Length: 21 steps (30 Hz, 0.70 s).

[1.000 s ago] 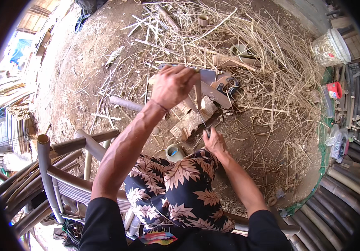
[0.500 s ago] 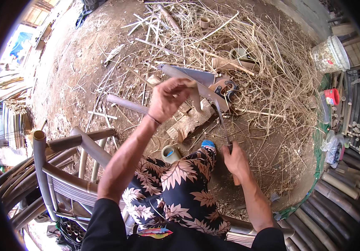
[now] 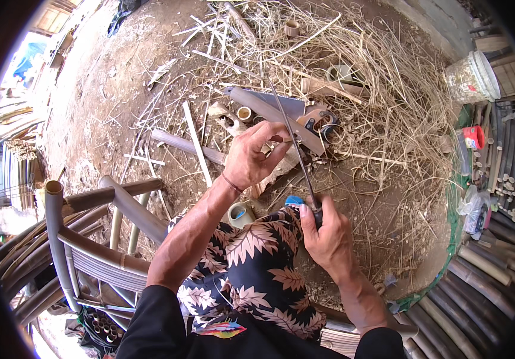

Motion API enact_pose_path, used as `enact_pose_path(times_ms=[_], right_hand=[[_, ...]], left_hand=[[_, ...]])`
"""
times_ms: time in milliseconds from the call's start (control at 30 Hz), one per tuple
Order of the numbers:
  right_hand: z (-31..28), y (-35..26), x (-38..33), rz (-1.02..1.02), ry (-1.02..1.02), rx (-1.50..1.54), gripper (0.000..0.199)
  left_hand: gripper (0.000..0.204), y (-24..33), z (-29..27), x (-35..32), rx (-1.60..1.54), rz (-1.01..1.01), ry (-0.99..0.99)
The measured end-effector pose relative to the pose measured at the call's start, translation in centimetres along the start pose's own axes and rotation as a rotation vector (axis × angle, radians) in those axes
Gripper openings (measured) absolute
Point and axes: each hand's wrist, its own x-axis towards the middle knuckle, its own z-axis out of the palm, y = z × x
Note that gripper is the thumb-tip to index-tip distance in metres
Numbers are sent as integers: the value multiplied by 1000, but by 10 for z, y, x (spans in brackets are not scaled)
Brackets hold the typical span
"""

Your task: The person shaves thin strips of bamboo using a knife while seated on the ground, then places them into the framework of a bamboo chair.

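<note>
The right hand [image 3: 329, 236] has a tight grip on the bottom of a thin metal rod [image 3: 290, 134]. The left hand [image 3: 254, 155] pinches the rod higher up with its fingertips [image 3: 281, 139]. A hand saw [image 3: 284, 113] lies on the dirt ground [image 3: 108, 102] behind.

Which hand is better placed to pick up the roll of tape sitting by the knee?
Probably the left hand. It only pinches the thin blade with its fingertips, and the tape roll lies just below it. The right hand is wrapped around the tool's handle.

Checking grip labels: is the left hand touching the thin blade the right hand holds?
Touching. Head view: left hand fingertips pinch the thin blade midway; right hand grips its handle.
</note>
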Motion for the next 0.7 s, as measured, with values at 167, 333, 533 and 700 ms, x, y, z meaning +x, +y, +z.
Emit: enact_pose_path(times_ms=[167, 333, 533, 700], right_hand=[[-2, -2, -2, 6, -27, -15, 24], [-6, 4, 2, 54, -81, -27, 24], [8, 4, 2, 78, -114, -41, 26], [61, 73, 23, -28, -87, -210, 36]], left_hand=[[32, -1, -1, -3, 58, 77, -3], [42, 26, -37, 13, 464, -273, -321], [38, 31, -39, 105, 440, -50, -63], [51, -86, 12, 93, 547, -32, -196]])
